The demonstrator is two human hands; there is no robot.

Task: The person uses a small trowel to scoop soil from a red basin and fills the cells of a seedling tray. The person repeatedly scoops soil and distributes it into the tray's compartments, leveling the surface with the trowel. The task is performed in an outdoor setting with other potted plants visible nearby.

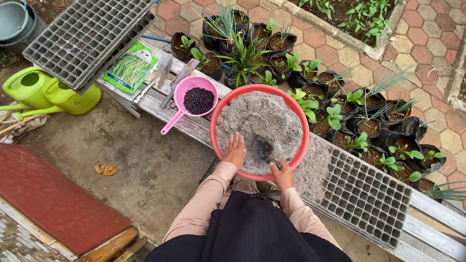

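- Far left there's a lime-green watering can [46, 92] sitting on the concrete, with a stack of black seedling trays [90, 36] propped above it.
- Next over, a green seed packet [130, 66] lies flat on the wooden bench [155, 104]. It's rectangular, with a picture of long green pods on the front and a white band along its edges.
- A pink strainer [195, 97] full of dark seeds sits just left of the basin, its handle pointing down-left.
- The red basin [216, 145] of grey, sandy potting mix is dead centre on the bench.
- The left hand [235, 150] lies flat on the mix by the near rim, fingers together and stretched out, gripping nothing.
- The trowel [262, 148] is dug into the mix just right of that hand. Its long axis runs from the dark blade, up-left, down to the handle at the lower right.
- The right hand [283, 174] is wrapped round the handle end at the basin's near rim, so it's the one on the tool. The handle is mostly hidden, so I think it's a full grip.
- To the right, another black seedling tray [369, 199] lies on the bench with mix spilled at its left end, and black grow bags [369, 128] of young plants stand behind it.
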